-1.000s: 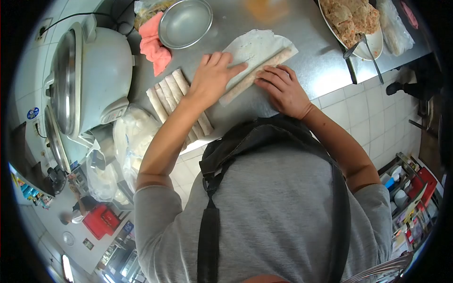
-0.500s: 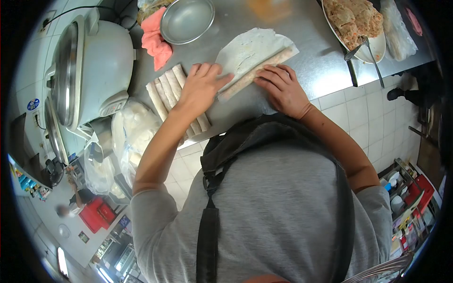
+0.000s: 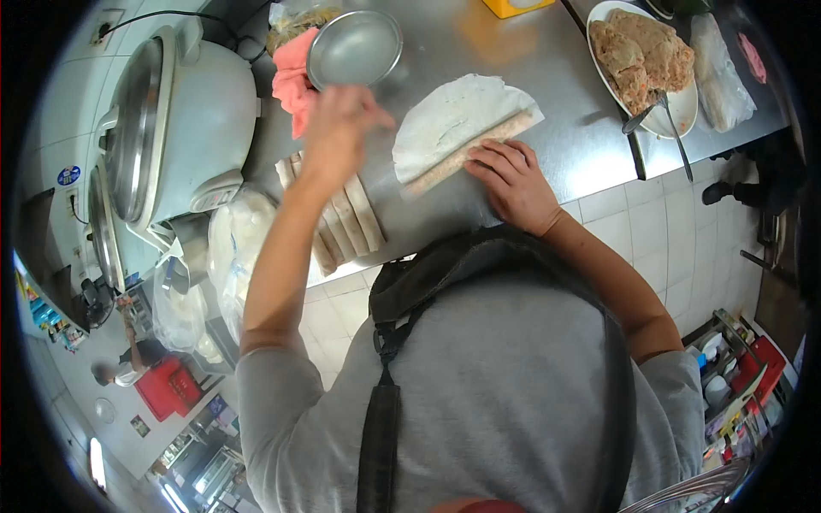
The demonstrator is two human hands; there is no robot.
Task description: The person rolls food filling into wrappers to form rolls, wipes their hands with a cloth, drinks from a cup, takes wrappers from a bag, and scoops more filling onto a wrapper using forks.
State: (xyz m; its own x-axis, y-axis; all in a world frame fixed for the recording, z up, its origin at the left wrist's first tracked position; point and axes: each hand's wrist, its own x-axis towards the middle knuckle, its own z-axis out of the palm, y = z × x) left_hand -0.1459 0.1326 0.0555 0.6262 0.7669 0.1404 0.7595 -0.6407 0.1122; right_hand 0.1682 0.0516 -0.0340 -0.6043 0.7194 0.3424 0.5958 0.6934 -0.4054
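A round white wrapper lies on the steel table, its near edge rolled around a filling into a long roll. My right hand rests on that roll, its fingers curled over the near side. Blurred by motion, my left hand is raised at the near rim of a metal bowl, off the wrapper; whether its fingers hold anything is hidden. Beneath my left forearm, several finished rolls lie side by side. A pink cloth touches the bowl's left side.
At the right, a white plate bears a mound of filling and utensils, beside a plastic bag. A large cooker and bagged white items stand left. Another person is far off at lower left.
My left hand has left the wrapper and moved up and left to the bowl. My right hand has stayed on the roll. The view has shifted slightly, showing a yellow object at the top.
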